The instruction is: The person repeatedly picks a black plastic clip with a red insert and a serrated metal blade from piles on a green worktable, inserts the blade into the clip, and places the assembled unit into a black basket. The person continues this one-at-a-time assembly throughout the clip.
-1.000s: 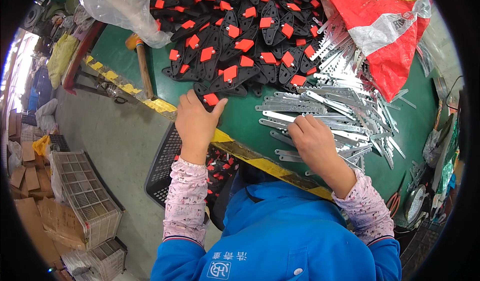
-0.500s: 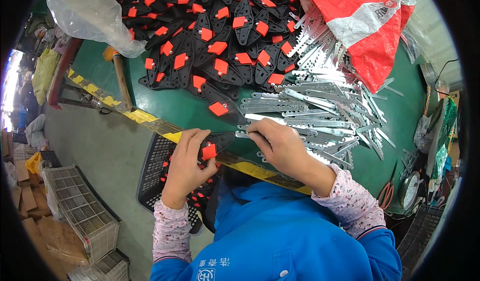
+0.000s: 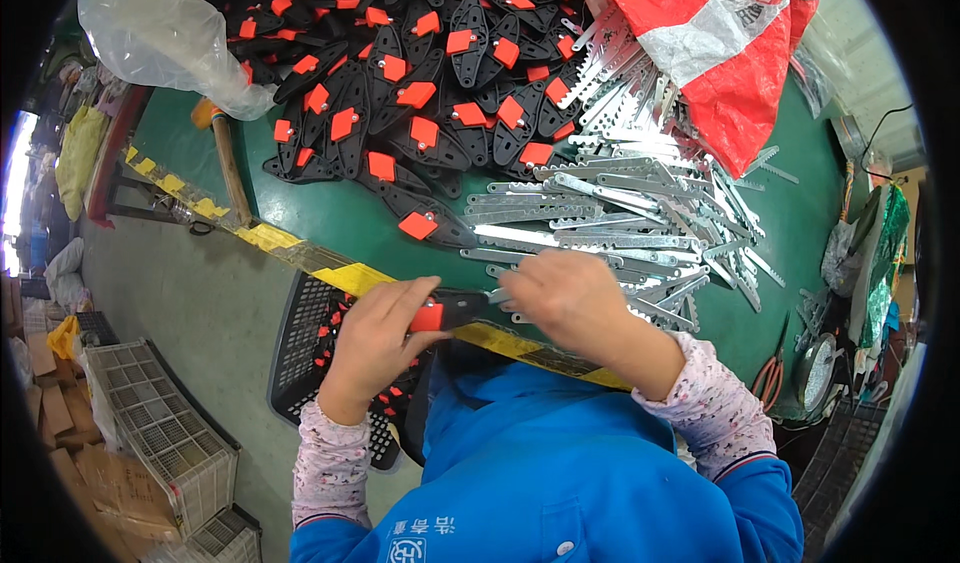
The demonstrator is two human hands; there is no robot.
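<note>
Close to the table's front edge, my left hand (image 3: 380,341) grips a black plastic piece (image 3: 464,308) with a red tab (image 3: 428,317), its narrow end pointing right. My right hand (image 3: 562,295), slightly blurred, pinches a thin silver metal strip (image 3: 497,296). The strip's end meets the narrow end of the black piece; whether it goes inside is not clear. Behind my right hand spreads a loose pile of toothed metal strips (image 3: 620,208). Similar black pieces with red tabs (image 3: 410,113) are heaped at the far side.
A hammer (image 3: 228,163) lies at the left on the green table (image 3: 300,208), whose edge carries yellow-black tape (image 3: 265,237). Below that edge hangs a dark basket (image 3: 290,368) holding red-tabbed pieces. A red-and-white bag (image 3: 735,93) sits far right, pliers (image 3: 768,381) at right.
The black piece has been turned in my left hand, its narrow end now lower and level. My right hand has brought the metal strip against that end. The view has shifted slightly.
</note>
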